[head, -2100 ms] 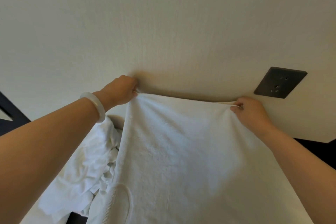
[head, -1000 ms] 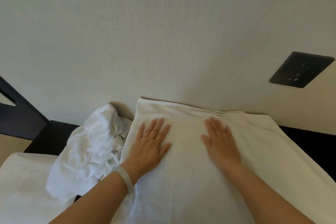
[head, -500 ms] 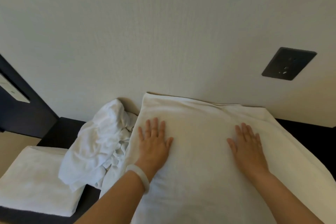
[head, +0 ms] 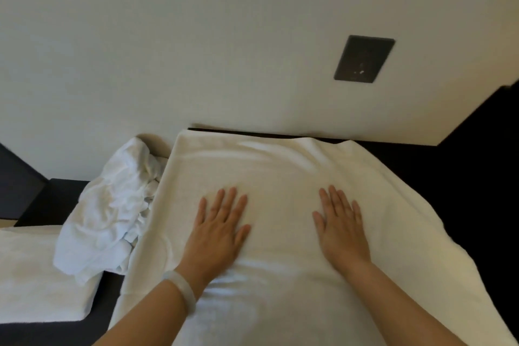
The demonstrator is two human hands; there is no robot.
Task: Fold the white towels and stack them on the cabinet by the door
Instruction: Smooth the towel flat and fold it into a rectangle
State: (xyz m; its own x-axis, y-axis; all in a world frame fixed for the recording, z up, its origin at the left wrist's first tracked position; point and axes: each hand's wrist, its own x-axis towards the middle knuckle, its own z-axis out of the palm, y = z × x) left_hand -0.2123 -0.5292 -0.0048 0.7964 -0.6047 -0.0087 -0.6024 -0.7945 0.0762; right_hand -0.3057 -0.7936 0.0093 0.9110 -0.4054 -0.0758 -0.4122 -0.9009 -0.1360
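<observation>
A large white towel [head: 280,166] lies spread flat over the dark cabinet top [head: 449,177], its far edge against the wall. My left hand [head: 217,229], with a pale bracelet on the wrist, presses flat on the towel left of centre. My right hand [head: 341,226] presses flat on it right of centre, fingers straight. A crumpled white towel [head: 109,211] is heaped to the left of the spread one. A folded white towel [head: 36,275] lies at the far left, partly under the crumpled heap.
A cream wall [head: 224,36] rises right behind the cabinet, with a dark socket plate [head: 363,59] on it at the right. A dark frame edge [head: 16,177] shows at the far left. Bare dark cabinet top lies to the right of the towel.
My hands let go of the towel's far corners and now press flat on it. Since half a second ago they have slid toward me, the right one also inward.
</observation>
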